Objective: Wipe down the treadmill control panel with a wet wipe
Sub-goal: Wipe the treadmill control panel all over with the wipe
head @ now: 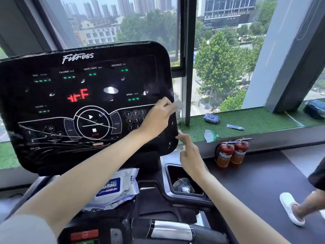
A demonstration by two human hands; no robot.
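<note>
1. One hand does the wiping. The left grip (158,117), on an arm that crosses from the left, pinches the wet wipe (178,104) between thumb and fingers. The wipe is blurred and shows as a pale scrap at the right edge of the control panel (52,95), about halfway up.
2. Pinching the wipe rather than flattening it probably lets it wrap over the rim, where a flat palm would not reach.
3. The right grip (190,157) holds nothing. Its index fingertip (179,133) touches the panel's right edge lower down, and the other fingers are curled. I judge that it steadies the panel against the push of the wiping.
4. The panel face shows pale streaks towards its bottom-left corner and glare near the middle. I cannot tell whether the streaks are scratches or wet marks.
5. The wipes pack (114,189) lies on the console tray (151,196) under the panel's bottom edge, close by for a fresh sheet.
6. A second pack (211,118) lies on the grass-covered window ledge (255,118), well apart, beyond the panel's right edge.
</note>
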